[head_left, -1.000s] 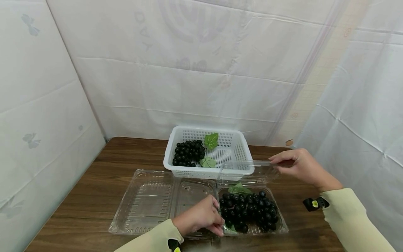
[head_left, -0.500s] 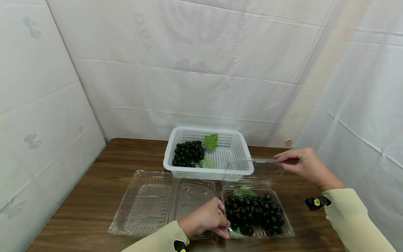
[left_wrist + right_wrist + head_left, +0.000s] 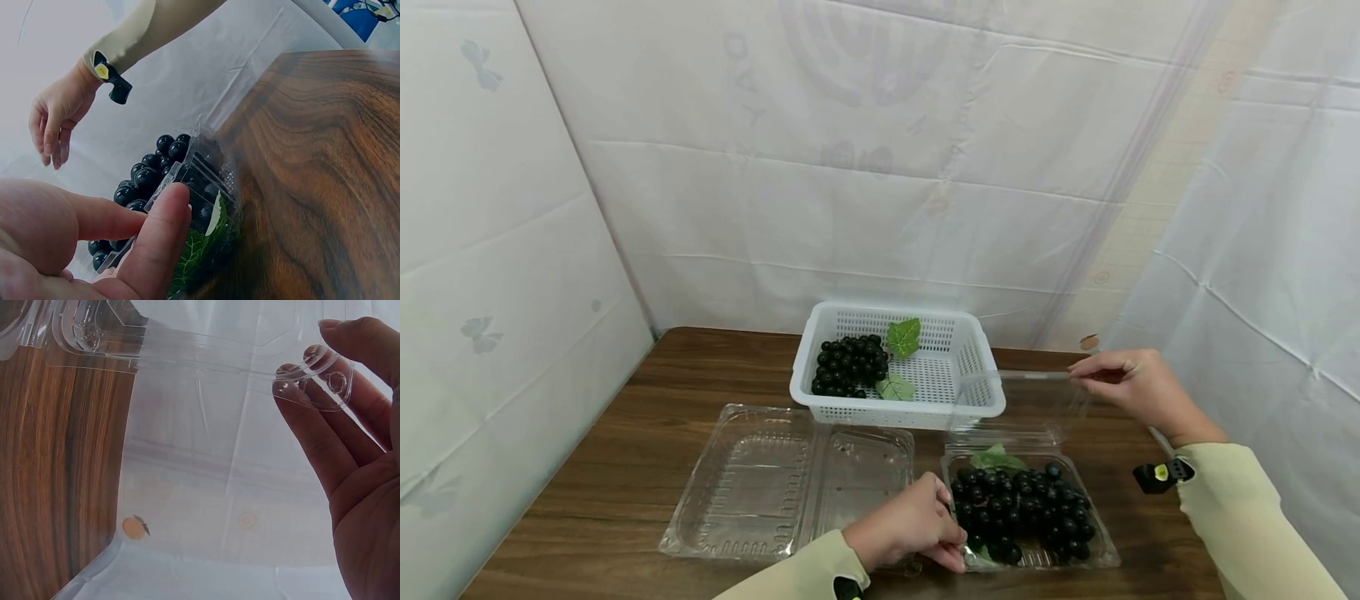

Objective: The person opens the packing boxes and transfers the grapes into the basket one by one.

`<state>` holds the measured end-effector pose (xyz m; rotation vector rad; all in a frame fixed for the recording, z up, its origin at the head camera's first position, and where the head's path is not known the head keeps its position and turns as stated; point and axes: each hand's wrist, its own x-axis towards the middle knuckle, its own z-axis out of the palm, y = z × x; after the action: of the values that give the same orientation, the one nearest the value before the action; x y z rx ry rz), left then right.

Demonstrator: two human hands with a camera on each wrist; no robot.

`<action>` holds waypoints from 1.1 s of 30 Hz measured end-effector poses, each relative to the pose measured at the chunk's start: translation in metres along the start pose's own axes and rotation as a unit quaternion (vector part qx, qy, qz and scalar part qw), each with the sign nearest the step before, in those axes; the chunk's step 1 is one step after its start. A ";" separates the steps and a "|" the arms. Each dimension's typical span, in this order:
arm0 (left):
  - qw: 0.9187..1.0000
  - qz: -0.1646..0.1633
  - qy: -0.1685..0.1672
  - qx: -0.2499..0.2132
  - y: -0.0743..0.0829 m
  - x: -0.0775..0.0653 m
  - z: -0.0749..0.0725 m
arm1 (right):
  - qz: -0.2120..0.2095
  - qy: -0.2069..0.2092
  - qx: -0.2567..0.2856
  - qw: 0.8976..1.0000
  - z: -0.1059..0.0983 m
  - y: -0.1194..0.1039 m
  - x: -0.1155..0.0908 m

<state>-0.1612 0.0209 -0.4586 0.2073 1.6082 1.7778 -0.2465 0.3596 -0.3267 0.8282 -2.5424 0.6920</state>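
At the front right of the table lies a clear plastic clamshell container [image 3: 1108, 552] holding a bunch of dark grapes [image 3: 1026, 510] with a green leaf [image 3: 997, 457]. My left hand [image 3: 913, 523] pinches its front left rim between thumb and fingers; the left wrist view shows the grapes [image 3: 147, 179] and another part of a leaf [image 3: 195, 253] through the wall. The hinged lid [image 3: 1018, 433] stands raised at the back. My right hand [image 3: 1142, 390] grips the lid's upper right corner. In the right wrist view, fingers [image 3: 312, 440] show through the clear lid [image 3: 206, 355].
Behind stands a white slotted basket [image 3: 898, 410] with a bunch of dark grapes [image 3: 850, 365] and green leaves [image 3: 903, 337]. An opened second clamshell [image 3: 737, 492] lies to the left. White sheets [image 3: 850, 217] surround the brown wooden table [image 3: 595, 500].
The grape-filled clamshell has slid right along the table, away from the other clamshell, with both hands moving along. Its lid stands slightly higher. The basket has stayed put.
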 end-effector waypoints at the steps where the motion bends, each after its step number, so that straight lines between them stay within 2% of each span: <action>1: 1.000 0.002 0.000 -0.004 0.000 0.001 0.002 | 0.005 -0.001 -0.002 1.000 0.000 0.001 0.000; 13: 0.999 0.022 0.017 -0.017 -0.005 0.013 0.024 | 0.082 -0.009 -0.006 0.997 -0.007 0.017 -0.004; 21: 0.999 0.019 0.021 -0.016 -0.007 0.023 0.033 | 0.093 -0.014 0.001 0.996 -0.012 0.027 -0.006; 27: 1.000 0.010 0.009 -0.003 -0.006 0.028 0.038 | 0.104 -0.024 0.006 0.994 -0.017 0.037 -0.008; 33: 1.000 0.008 -0.001 -0.012 -0.006 0.034 0.045 | 0.121 -0.027 0.010 0.992 -0.023 0.045 -0.010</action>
<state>-0.1590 0.0768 -0.4662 0.2111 1.5865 1.8081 -0.2621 0.4085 -0.3283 0.5562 -2.7172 0.7786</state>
